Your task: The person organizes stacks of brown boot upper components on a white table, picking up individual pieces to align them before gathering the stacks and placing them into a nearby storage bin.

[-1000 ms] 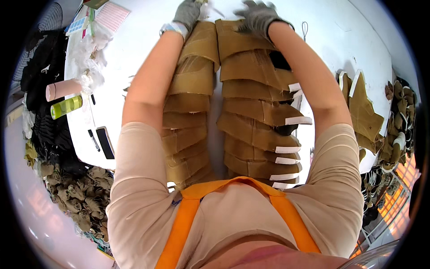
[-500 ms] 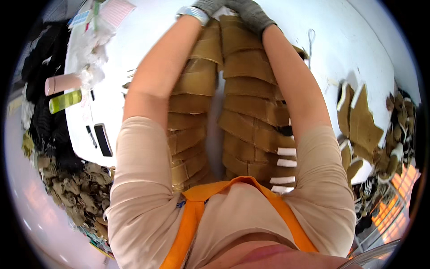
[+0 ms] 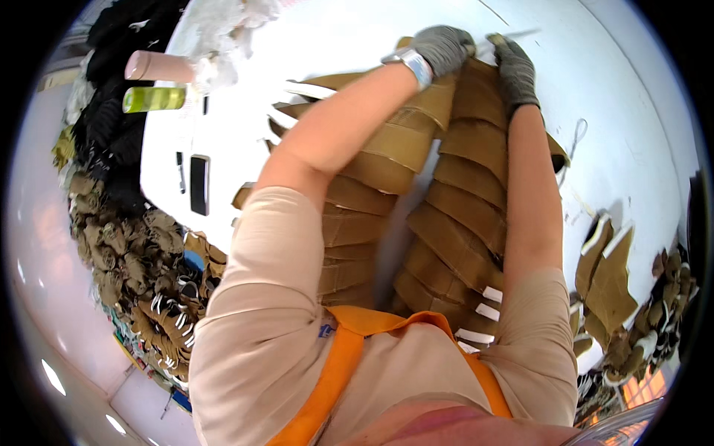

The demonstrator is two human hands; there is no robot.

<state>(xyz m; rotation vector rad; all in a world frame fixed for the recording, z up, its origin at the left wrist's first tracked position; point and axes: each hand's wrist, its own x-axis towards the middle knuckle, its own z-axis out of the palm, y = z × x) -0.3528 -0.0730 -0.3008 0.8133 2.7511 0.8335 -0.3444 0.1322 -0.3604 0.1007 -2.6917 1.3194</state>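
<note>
Two overlapping rows of brown fabric pieces lie before me on the white table, a left row (image 3: 387, 145) and a right row (image 3: 470, 175), with a narrow gap between. Both hands wear grey knit gloves. My left hand (image 3: 444, 50) is at the far end of the left row, fingers closed and bent toward the right row; what they hold is hidden. My right hand (image 3: 516, 74) lies along the far right edge of the right row, fingertips pinched together. Beside those fingertips is a thin blurred grey streak I cannot identify. White strips (image 3: 476, 336) edge some near pieces.
At left are a pink tumbler (image 3: 158, 67), a yellow-green bottle (image 3: 154, 99), a phone (image 3: 199, 184), a pen (image 3: 180, 172) and clear plastic wrap (image 3: 223, 33). Brown bundles (image 3: 111, 238) pile beyond the left edge. More brown pieces (image 3: 611, 279) lie at right, near a wire loop (image 3: 579, 137).
The view has shifted, so the table's things sit differently in it. My hands have moved a little apart, and the right fingertips now show pinched. More of the left row's white-edged pieces shows.
</note>
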